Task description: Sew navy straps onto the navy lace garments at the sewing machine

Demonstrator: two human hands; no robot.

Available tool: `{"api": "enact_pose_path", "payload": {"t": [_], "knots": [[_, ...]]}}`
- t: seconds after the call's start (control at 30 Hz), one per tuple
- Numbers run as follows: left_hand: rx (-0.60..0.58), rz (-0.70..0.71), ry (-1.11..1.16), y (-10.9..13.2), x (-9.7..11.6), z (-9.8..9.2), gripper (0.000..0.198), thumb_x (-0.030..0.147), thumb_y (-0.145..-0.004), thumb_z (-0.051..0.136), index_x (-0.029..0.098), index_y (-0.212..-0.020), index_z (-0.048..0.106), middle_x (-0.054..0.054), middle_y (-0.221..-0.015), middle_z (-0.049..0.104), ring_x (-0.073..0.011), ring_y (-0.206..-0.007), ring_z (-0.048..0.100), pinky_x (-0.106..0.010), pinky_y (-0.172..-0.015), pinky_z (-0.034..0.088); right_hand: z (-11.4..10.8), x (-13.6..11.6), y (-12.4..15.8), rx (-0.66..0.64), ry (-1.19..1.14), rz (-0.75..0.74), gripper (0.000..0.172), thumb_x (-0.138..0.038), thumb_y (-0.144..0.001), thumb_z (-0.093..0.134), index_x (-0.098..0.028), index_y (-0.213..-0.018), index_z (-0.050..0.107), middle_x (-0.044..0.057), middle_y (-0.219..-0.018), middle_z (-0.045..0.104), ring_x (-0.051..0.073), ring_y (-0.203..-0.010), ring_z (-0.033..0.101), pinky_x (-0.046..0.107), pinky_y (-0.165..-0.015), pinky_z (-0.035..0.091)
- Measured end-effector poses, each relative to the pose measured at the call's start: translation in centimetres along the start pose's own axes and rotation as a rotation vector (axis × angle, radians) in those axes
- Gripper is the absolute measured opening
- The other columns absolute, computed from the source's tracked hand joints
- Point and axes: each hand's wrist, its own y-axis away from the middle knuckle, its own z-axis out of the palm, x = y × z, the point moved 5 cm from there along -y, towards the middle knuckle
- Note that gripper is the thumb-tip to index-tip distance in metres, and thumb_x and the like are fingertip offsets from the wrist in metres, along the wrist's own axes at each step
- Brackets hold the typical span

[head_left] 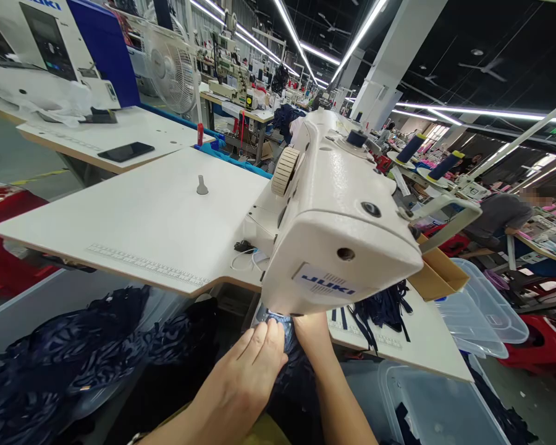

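Observation:
A white sewing machine head (343,247) marked JUKI stands over the work and covers its stitching area. Dark blue patterned fabric (288,352) runs from below the machine down toward my lap. My left hand (250,371) grips the fabric's left side, fingers pressed together close under the head. On the other side, my right hand (312,330) reaches in beneath the head beside the fabric. The machine hides the right fingers, so what they hold does not show.
Navy straps (384,312) lie on the table right of the machine. Patterned garments fill a plastic bin (167,290) at lower left. A cardboard box (440,272) and clear plastic tubs (486,303) stand right. A phone (126,152) rests on the neighbouring table. Someone (500,216) sits farther right.

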Motion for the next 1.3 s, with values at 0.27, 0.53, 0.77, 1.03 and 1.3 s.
{"api": "enact_pose_path", "payload": {"t": [0.27,0.53,0.77,1.03,1.3], "knots": [[-0.005,0.137,0.027,-0.7,-0.3,-0.7,0.023,0.014,-0.092,0.051,0.008,-0.110,0.063,-0.009,-0.106,0.071,-0.0178,-0.096,0.065,-0.031,-0.094,0.043,-0.2,0.6,0.2,-0.042,-0.057,0.071,0.020,-0.021,-0.080,0.052,-0.019,-0.084,0.072,0.005,-0.083,0.073,0.021,-0.082,0.066,0.030,-0.076,0.053],[-0.057,0.112,0.011,-1.0,-0.5,-0.7,0.024,0.017,-0.093,0.050,0.010,-0.113,0.063,-0.007,-0.108,0.071,-0.0173,-0.099,0.065,-0.030,-0.095,0.043,-0.4,0.6,0.1,0.011,-0.056,0.103,0.019,-0.021,-0.078,0.053,-0.019,-0.076,0.071,0.005,-0.078,0.073,0.021,-0.076,0.065,0.030,-0.074,0.052],[-0.063,0.097,0.032,-1.6,-0.6,-0.6,0.026,0.018,-0.093,0.051,0.008,-0.113,0.062,-0.009,-0.109,0.070,-0.0184,-0.099,0.065,-0.031,-0.095,0.042,-0.4,0.7,-0.2,0.035,-0.034,0.082,0.027,-0.023,-0.080,0.051,-0.019,-0.099,0.071,0.006,-0.089,0.073,0.022,-0.095,0.064,0.034,-0.091,0.048],[-0.043,0.094,0.028,-1.7,-0.3,-0.6,0.027,0.018,-0.097,0.043,0.007,-0.109,0.065,-0.008,-0.106,0.072,-0.0181,-0.095,0.065,-0.032,-0.092,0.042,-0.4,0.7,-0.1,0.046,0.018,0.062,0.029,-0.026,-0.081,0.048,-0.019,-0.099,0.070,0.008,-0.092,0.072,0.023,-0.102,0.062,0.036,-0.096,0.046],[-0.022,0.106,0.047,-1.6,-0.7,-0.7,0.027,0.017,-0.096,0.043,0.008,-0.111,0.063,-0.009,-0.105,0.072,-0.0216,-0.094,0.064,-0.035,-0.090,0.042,0.1,0.6,-0.4,-0.020,0.033,0.060,0.027,-0.019,-0.081,0.047,-0.020,-0.097,0.068,0.005,-0.089,0.071,0.021,-0.098,0.063,0.033,-0.094,0.047]]}}
